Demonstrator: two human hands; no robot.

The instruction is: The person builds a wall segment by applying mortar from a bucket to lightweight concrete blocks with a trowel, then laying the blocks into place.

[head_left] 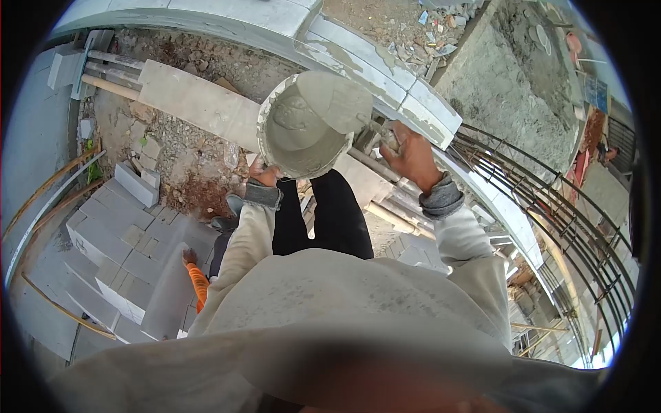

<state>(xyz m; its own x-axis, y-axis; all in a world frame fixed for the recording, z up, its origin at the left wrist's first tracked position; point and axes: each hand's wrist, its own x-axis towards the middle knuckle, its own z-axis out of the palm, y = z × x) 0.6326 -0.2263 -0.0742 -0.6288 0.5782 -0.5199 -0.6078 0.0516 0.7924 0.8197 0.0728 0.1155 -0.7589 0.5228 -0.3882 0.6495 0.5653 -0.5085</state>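
My left hand (pixel 264 173) grips the lower rim of a mortar-smeared bucket (pixel 303 131) and holds it up, tilted toward me. My right hand (pixel 412 155) is closed on the handle of a trowel (pixel 344 100). The trowel's blade carries a flat load of grey mortar over the bucket's mouth. Both arms wear pale sleeves with grey cuffs. Just beyond the bucket runs the curved wall of light grey blocks (pixel 385 65).
Far below on the left lie stacked grey blocks (pixel 113 248), rubble and planks. A co-worker's orange-sleeved arm (pixel 196 279) reaches up near the blocks. Curved steel rebar (pixel 551 206) runs along the right. My dark trouser legs (pixel 330 213) stand on scaffold poles.
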